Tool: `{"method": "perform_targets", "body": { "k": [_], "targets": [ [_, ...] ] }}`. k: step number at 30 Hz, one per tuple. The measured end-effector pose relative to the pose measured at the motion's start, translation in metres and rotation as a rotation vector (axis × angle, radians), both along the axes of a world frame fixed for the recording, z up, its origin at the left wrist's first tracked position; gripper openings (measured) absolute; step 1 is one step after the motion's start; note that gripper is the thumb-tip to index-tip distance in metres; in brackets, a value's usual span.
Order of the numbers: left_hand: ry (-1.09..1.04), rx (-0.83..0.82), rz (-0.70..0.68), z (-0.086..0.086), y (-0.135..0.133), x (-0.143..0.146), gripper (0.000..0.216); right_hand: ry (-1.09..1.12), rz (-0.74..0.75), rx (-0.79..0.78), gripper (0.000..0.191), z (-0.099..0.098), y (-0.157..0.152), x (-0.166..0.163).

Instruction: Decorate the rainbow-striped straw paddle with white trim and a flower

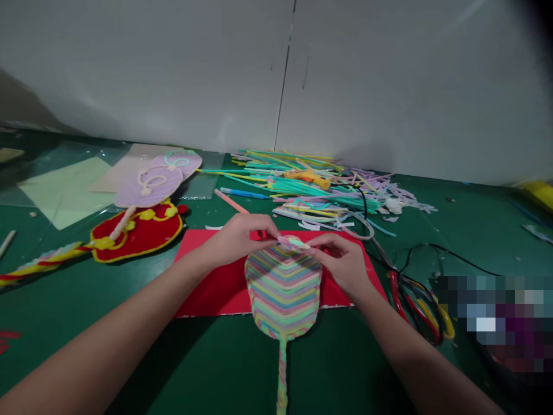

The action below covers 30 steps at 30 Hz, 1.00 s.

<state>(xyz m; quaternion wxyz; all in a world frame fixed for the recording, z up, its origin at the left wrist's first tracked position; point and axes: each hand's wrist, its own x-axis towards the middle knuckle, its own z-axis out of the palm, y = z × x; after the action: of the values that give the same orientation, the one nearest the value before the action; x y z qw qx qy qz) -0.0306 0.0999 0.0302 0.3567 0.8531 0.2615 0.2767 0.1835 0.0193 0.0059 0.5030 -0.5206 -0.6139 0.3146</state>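
A leaf-shaped fan (283, 291) woven from pastel strips in a chevron pattern lies on a red sheet (216, 282), its braided handle pointing toward me. My left hand (237, 237) and my right hand (341, 262) meet at the fan's far tip, both pinching a small pastel coiled piece (294, 242) there. The fingers hide how the piece sits on the fan.
A red fan with yellow trim (138, 232) and a lilac fan (156, 181) lie at the left on the green table (216, 369). A heap of coloured strips (311, 184) sits at the back. Scissors (421, 305) and black cables lie at the right.
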Motion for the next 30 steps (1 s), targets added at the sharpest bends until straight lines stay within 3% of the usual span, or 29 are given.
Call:
{"method": "perform_targets", "body": {
  "k": [6, 9, 14, 20, 27, 30],
  "targets": [
    [0.064, 0.105, -0.104, -0.008, 0.003, -0.007, 0.007, -0.415, 0.189, 0.444, 0.022, -0.001, -0.002, 0.009],
    [0.089, 0.104, -0.109, -0.011, 0.004, -0.008, 0.009, -0.589, 0.275, 0.564, 0.026, -0.004, -0.001, 0.014],
    [0.103, 0.128, -0.120, -0.016, 0.005, -0.008, 0.010, -0.839, 0.293, 0.710, 0.022, -0.002, 0.001, 0.016],
    [0.141, 0.114, -0.110, -0.018, 0.007, -0.008, 0.014, -0.892, 0.312, 0.752, 0.021, 0.002, 0.001, 0.014],
    [0.073, -0.089, -0.051, -0.011, 0.003, -0.006, 0.018, -0.839, 0.318, 0.697, 0.026, -0.009, 0.002, 0.018],
    [0.037, -0.098, -0.019, -0.009, 0.002, -0.004, 0.016, -0.765, 0.331, 0.634, 0.026, -0.013, 0.004, 0.019]
  ]
}}
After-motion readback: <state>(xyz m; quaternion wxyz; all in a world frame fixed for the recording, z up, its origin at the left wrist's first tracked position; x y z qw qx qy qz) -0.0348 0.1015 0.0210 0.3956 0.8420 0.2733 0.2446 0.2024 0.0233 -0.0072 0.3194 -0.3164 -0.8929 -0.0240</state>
